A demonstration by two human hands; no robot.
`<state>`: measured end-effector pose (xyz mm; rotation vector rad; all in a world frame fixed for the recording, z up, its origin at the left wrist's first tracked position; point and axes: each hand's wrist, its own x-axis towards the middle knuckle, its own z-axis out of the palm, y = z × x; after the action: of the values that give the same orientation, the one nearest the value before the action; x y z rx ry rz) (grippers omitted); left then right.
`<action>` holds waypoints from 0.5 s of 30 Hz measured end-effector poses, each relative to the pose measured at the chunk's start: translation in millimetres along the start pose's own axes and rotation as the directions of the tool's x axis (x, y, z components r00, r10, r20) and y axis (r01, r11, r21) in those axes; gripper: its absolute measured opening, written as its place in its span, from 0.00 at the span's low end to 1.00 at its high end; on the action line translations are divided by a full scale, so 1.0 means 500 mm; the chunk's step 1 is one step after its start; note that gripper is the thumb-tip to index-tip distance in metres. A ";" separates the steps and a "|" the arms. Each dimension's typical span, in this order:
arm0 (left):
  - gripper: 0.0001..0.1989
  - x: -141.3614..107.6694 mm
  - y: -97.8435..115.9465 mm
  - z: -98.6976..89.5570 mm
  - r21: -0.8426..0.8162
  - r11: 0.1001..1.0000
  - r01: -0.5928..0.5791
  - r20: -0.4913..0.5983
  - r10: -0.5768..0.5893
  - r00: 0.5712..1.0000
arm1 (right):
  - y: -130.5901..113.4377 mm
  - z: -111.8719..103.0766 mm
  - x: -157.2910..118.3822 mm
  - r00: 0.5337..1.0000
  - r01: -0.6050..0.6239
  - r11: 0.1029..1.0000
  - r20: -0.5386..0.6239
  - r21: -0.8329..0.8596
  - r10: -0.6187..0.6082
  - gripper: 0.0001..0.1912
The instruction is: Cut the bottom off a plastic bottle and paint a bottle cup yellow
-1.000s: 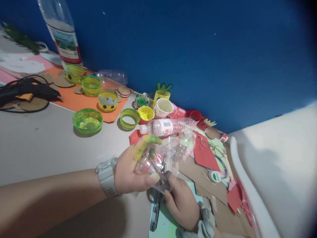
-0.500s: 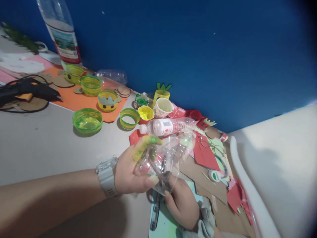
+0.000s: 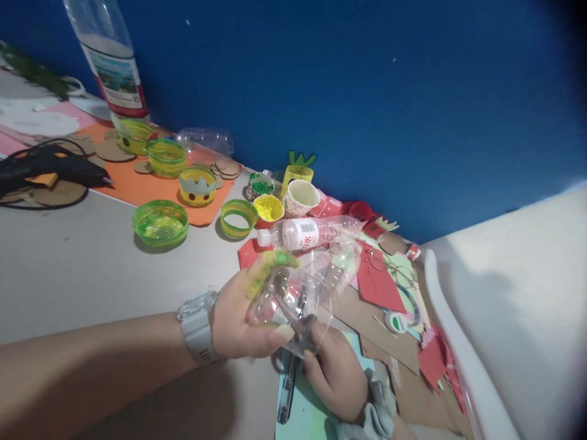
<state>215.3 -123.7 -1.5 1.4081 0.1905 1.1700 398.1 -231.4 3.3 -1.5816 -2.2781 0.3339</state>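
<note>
My left hand (image 3: pixel 245 315), with green and yellow paint on its fingers and a watch on its wrist, grips a clear plastic bottle piece (image 3: pixel 270 305) with a round cut rim. My right hand (image 3: pixel 339 370) is closed on scissors (image 3: pixel 305 324) at that rim; their blades show through the clear plastic, and most of the handle is hidden by my fingers. Behind the piece lies another clear bottle part (image 3: pixel 343 260). A labelled clear bottle (image 3: pixel 302 233) rests on its side just beyond my left fingers.
Green-and-yellow painted rings and cups (image 3: pixel 160 223) stand to the left, near orange paper (image 3: pixel 132 183) and a black glue gun (image 3: pixel 59 168). Paint cups (image 3: pixel 268 209) sit by the blue wall (image 3: pixel 367 110). Cardboard (image 3: pixel 389 336), red paper (image 3: pixel 378 284), glasses (image 3: pixel 389 266) and a pen (image 3: pixel 287 391) lie right.
The scissor blades have shifted slightly inside the clear plastic and look closer together. Both hands keep nearly the same place and grip.
</note>
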 end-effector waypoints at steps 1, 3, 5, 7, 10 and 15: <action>0.28 0.001 0.001 0.000 -0.002 1.000 0.000 0.007 0.000 1.000 | -0.001 0.000 0.000 1.000 -0.002 1.000 -0.005 -0.004 0.002 0.10; 0.27 0.001 0.004 0.000 0.002 1.000 0.011 0.019 -0.011 1.000 | -0.001 0.001 0.000 1.000 -0.008 1.000 -0.011 -0.007 0.008 0.09; 0.27 0.000 0.005 0.001 0.025 0.999 0.028 0.031 -0.029 0.999 | -0.001 0.001 -0.001 1.000 -0.010 1.000 -0.008 -0.009 0.010 0.09; 0.27 -0.004 0.005 0.001 0.058 0.997 0.051 0.000 -0.051 0.999 | -0.002 0.001 -0.003 1.000 -0.006 1.000 -0.012 -0.019 0.006 0.10; 0.27 -0.009 0.004 0.003 0.087 0.992 0.090 -0.016 -0.089 0.996 | -0.003 0.001 -0.005 1.000 0.009 0.999 -0.024 -0.039 -0.010 0.13; 0.26 -0.012 0.003 0.004 0.084 0.986 0.143 -0.007 -0.143 0.990 | -0.004 0.000 -0.005 1.000 0.013 0.999 -0.020 -0.048 -0.014 0.17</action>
<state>213.3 -129.6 -2.8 1.4426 0.3394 1.0550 397.2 -234.4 3.6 -1.5843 -2.2968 0.2602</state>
